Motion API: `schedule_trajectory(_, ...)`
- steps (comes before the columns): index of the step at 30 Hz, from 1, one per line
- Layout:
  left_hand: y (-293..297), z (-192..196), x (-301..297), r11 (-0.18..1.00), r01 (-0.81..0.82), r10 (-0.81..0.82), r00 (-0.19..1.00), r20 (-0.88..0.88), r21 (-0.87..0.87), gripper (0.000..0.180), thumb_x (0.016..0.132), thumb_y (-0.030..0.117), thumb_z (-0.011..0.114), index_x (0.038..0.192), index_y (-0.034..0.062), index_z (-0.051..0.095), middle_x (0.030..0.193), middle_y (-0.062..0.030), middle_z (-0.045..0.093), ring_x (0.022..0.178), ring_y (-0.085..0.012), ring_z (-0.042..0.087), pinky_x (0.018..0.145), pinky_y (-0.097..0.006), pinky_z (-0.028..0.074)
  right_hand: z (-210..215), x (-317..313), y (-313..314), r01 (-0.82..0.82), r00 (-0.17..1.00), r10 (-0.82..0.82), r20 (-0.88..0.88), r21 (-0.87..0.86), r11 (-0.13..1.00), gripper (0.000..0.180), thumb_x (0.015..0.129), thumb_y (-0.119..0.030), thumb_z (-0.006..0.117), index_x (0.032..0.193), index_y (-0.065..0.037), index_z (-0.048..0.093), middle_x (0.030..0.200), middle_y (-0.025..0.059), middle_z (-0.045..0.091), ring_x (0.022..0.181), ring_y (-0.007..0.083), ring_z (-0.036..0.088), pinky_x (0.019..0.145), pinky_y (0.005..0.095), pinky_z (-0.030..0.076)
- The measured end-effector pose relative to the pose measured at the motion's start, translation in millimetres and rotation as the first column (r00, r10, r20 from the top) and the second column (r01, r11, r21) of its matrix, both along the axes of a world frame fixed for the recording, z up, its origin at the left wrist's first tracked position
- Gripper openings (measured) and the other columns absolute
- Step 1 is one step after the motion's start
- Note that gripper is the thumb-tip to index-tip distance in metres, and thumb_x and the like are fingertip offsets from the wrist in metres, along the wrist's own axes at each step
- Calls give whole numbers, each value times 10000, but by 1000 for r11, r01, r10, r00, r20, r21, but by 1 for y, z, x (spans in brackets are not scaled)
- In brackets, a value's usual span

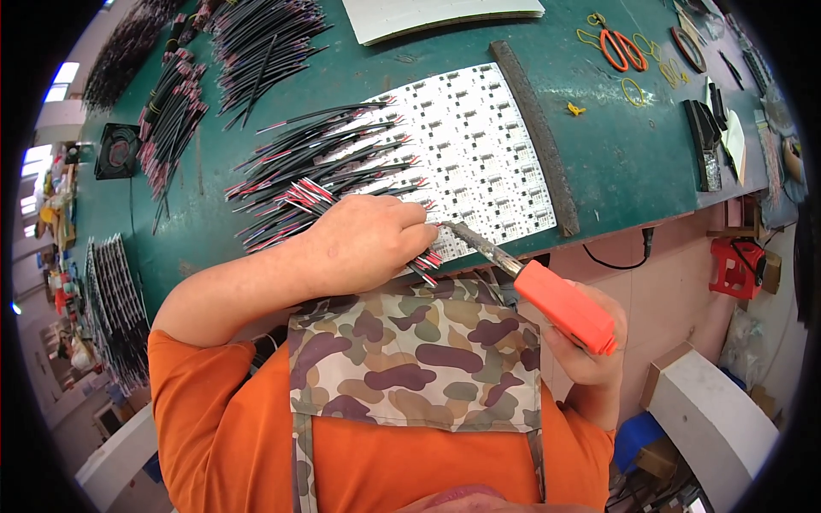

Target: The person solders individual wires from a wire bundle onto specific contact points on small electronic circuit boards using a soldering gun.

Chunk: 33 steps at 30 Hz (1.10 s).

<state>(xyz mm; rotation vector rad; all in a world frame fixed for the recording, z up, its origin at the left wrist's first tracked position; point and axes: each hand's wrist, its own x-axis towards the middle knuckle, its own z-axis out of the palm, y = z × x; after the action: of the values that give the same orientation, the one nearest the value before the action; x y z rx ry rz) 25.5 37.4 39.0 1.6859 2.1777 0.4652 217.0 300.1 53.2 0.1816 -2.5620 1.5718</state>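
My left hand [372,239] is closed around a bundle of black wires [306,195] with red and white stripped ends, low over the near edge of a white circuit board panel [479,141]. In my right hand [590,342] is a soldering iron [564,306] with an orange-red handle. Its tip meets the panel just beside my left fingers; whether it touches a wire end is too small to tell. Rows of black cables [329,141] lie across the panel's left part, their ends on the board. The fingertips of my left hand are partly hidden.
A dark bar [534,137] runs along the panel's right side. Cable bundles [261,51] lie at the far left, near a small black fan [118,151]. White sheets [445,19] sit at the back. Orange-handled scissors [623,51] rest at the far right on the green table [599,162].
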Motion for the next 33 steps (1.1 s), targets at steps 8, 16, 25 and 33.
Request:
schedule_trajectory(8,1,1,-1,999,0,1,1000,1,-38,157,793,127,591,921,39,606,838,-101,590,803,-297,638,651,-428,532,7,6,0,85,982,-76,172,-46,995,308,739,-65,740,1021,23,654,918,127,675,772,239,656,720,330,512)
schedule_trajectory(16,1,2,0,1000,-1,1,1000,20,-26,167,795,117,587,941,36,601,861,-98,590,819,-293,632,688,-412,531,1,9,-2,139,987,-134,85,-59,988,272,750,-96,738,984,21,660,880,110,664,781,255,643,732,344,498)
schedule_trajectory(25,2,4,-3,999,22,-22,1000,8,-28,153,795,112,582,929,39,597,875,-85,585,831,-280,621,703,-399,528,-1,6,0,42,998,-40,41,-49,998,457,745,-62,733,1168,51,600,918,129,675,725,232,642,677,341,501)
schedule_trajectory(33,2,4,-4,999,36,-36,999,10,-28,132,793,102,578,907,37,592,880,-88,579,841,-281,614,716,-397,527,1,7,0,27,1000,-27,5,35,999,467,731,-70,753,1159,49,611,1005,145,676,753,255,660,692,353,511)
